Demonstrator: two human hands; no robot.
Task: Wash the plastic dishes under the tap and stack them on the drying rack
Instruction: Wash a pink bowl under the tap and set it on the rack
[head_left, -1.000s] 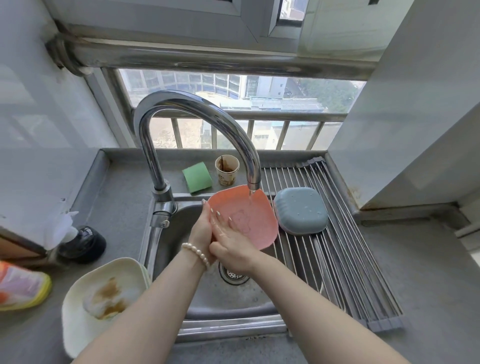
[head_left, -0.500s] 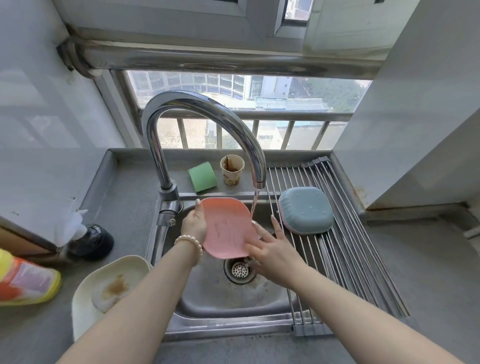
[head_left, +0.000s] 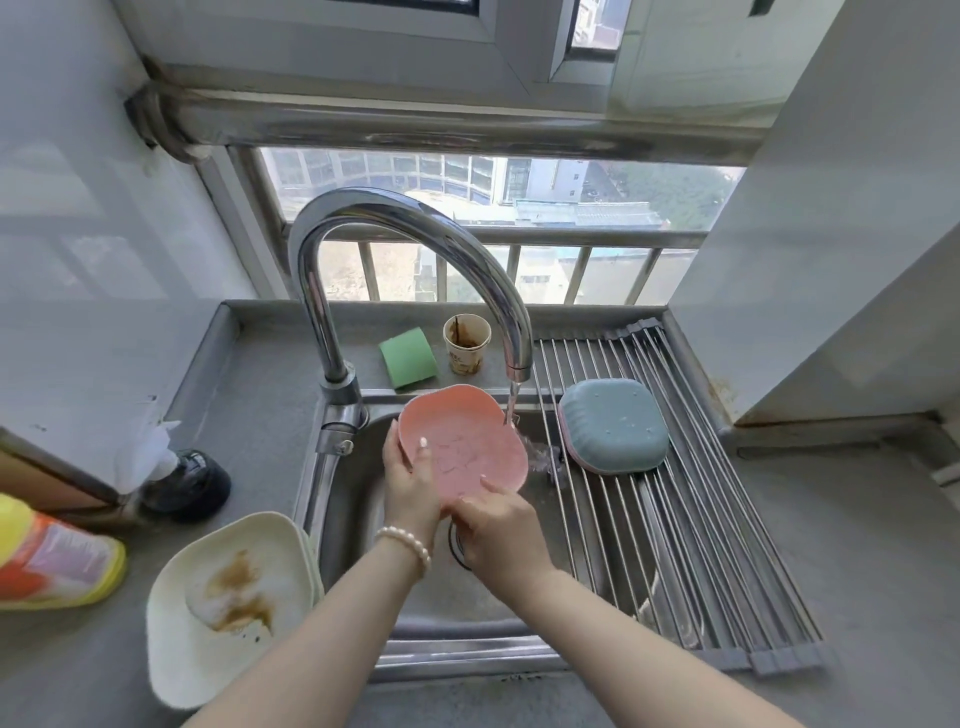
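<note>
A pink plastic dish is tilted over the sink, its far right rim under the stream from the tap. My left hand grips the dish's left edge, thumb on its inner face. My right hand holds the near edge from below right, a finger on the inner face. A blue dish lies upside down on another at the far end of the roll-up drying rack. Cream dishes, the top one smeared with brown sauce, are stacked on the counter left of the sink.
A green sponge and a stained paper cup stand behind the sink. A black bottle cap and a yellow-orange detergent bottle lie at the left. A white wall juts out at the right.
The pink dish has turned its hollow face toward me and risen toward the tap. My right hand moved from the dish's right side to its near edge.
</note>
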